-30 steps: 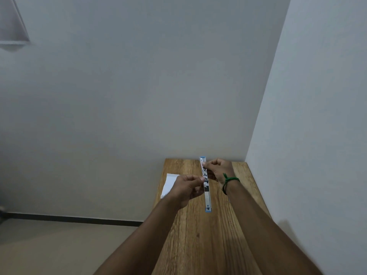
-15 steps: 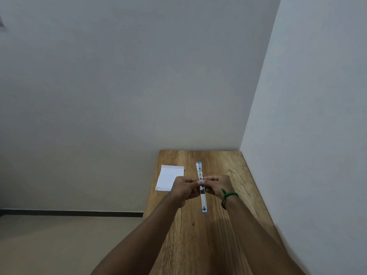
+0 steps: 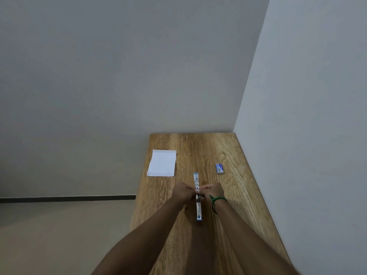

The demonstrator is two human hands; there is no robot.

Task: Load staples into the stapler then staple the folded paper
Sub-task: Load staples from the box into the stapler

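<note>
I see stapler [image 3: 198,209] opened flat over worktop [image 3: 198,147] centre; left hand [image 3: 183,192] and right hand [image 3: 213,190] fingers pinching its middle, likely baring channel for loading. Far left lies folded paper [image 3: 162,163], far right staple box [image 3: 219,168].

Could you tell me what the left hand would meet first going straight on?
The left hand points at the open stapler, which it seems to pinch; just beyond is the right hand.

Left hand [image 3: 183,192] and right hand [image 3: 214,191] pinch the stapler [image 3: 198,209] — folded paper [image 3: 162,163] lies apart.
</note>
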